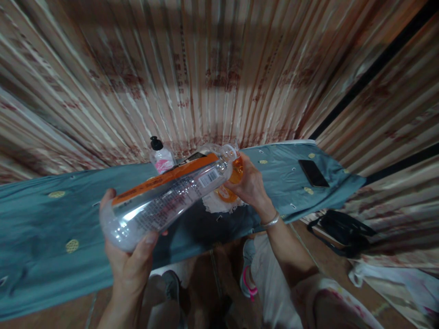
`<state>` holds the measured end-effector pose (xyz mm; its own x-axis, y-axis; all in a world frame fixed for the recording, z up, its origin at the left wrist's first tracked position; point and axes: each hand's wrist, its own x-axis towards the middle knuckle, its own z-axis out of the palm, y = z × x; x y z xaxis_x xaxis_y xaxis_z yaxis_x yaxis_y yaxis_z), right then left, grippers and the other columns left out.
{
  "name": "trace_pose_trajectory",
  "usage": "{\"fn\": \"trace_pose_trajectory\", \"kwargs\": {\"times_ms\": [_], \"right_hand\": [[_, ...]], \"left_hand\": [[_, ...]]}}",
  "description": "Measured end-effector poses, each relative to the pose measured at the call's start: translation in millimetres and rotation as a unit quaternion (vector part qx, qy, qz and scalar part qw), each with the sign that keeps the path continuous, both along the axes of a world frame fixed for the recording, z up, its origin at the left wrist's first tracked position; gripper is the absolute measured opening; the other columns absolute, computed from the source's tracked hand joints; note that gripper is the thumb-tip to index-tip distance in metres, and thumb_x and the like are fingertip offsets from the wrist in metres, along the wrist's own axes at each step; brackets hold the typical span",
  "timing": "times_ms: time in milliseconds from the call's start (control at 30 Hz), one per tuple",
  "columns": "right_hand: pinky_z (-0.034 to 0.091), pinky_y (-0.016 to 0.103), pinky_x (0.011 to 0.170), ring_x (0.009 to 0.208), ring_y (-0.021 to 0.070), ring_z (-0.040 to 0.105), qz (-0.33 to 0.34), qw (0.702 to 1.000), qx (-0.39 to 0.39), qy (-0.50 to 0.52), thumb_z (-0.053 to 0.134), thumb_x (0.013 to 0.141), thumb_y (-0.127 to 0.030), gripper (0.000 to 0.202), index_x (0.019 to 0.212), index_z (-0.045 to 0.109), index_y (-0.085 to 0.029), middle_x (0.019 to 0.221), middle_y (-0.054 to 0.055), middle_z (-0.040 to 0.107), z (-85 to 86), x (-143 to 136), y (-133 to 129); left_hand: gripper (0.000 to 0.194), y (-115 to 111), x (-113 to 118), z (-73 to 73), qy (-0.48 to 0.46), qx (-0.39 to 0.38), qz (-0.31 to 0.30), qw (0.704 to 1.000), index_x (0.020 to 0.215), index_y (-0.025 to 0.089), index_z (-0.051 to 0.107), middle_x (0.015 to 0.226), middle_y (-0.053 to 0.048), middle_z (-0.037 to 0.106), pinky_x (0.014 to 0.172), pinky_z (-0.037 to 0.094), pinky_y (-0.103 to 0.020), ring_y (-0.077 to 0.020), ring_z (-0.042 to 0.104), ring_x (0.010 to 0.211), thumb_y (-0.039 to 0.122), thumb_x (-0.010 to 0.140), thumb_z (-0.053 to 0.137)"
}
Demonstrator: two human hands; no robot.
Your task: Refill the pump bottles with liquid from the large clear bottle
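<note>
A large clear plastic bottle point(164, 201) with an orange-edged printed label lies tilted in the air, its neck up to the right. My left hand point(128, 256) is closed around its base. My right hand point(250, 183) is closed around a see-through container with orange in it point(237, 170), right at the bottle's mouth; its exact kind is partly hidden by the fingers. Below the bottle neck, a round orange thing point(226, 194) shows on a white lacy mat point(216, 204). Behind the big bottle stands a small bottle with a black pump top point(162, 156) and pink print.
A blue-green cloth with yellow motifs covers the long table point(41, 224). A dark phone point(313, 173) lies at its right end. Pleated patterned curtains point(219, 68) hang behind. A black bag point(346, 230) sits to the right, beyond the table.
</note>
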<state>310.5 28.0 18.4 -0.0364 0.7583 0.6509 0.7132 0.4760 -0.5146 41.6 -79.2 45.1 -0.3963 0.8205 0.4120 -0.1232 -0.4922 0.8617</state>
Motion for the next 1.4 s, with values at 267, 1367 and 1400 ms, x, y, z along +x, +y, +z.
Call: {"fn": "trace_pose_trajectory", "kwargs": {"times_ms": [267, 1367, 1400], "right_hand": [[0.062, 0.052, 0.092, 0.106, 0.0346, 0.073, 0.004, 1.0, 0.006, -0.003, 0.081, 0.081, -0.043, 0.071, 0.14, 0.051, -0.019, 0.119, 0.015, 0.074, -0.1, 0.1, 0.9], [0.062, 0.051, 0.092, 0.106, 0.034, 0.073, 0.001, 1.0, 0.001, 0.0, 0.08, 0.082, -0.046, 0.072, 0.142, 0.049, -0.023, 0.121, 0.013, 0.074, -0.2, 0.4, 0.6], [0.062, 0.051, 0.092, 0.106, 0.034, 0.073, 0.0, 1.0, 0.003, 0.0, 0.081, 0.081, -0.046, 0.072, 0.142, 0.049, -0.022, 0.121, 0.014, 0.074, -0.2, 0.2, 0.7]], "left_hand": [[0.091, 0.9, 0.9, 0.5, 0.007, 0.003, 0.002, 1.0, 0.14, 0.04, 0.067, 0.114, -0.004, 0.064, 0.042, 0.057, -0.028, -0.0176, 0.064, 0.069, 0.033, 0.056, 0.098], [0.092, 1.0, 1.7, -0.5, 0.022, 0.0, 0.008, 1.0, 0.143, 0.04, 0.064, 0.116, -0.004, 0.063, 0.043, 0.057, -0.028, -0.0174, 0.062, 0.07, 0.039, 0.057, 0.097], [0.092, 0.9, 1.8, -0.6, 0.02, 0.001, 0.007, 1.0, 0.143, 0.039, 0.064, 0.116, -0.004, 0.063, 0.043, 0.057, -0.028, -0.0178, 0.062, 0.07, 0.039, 0.057, 0.097]]}}
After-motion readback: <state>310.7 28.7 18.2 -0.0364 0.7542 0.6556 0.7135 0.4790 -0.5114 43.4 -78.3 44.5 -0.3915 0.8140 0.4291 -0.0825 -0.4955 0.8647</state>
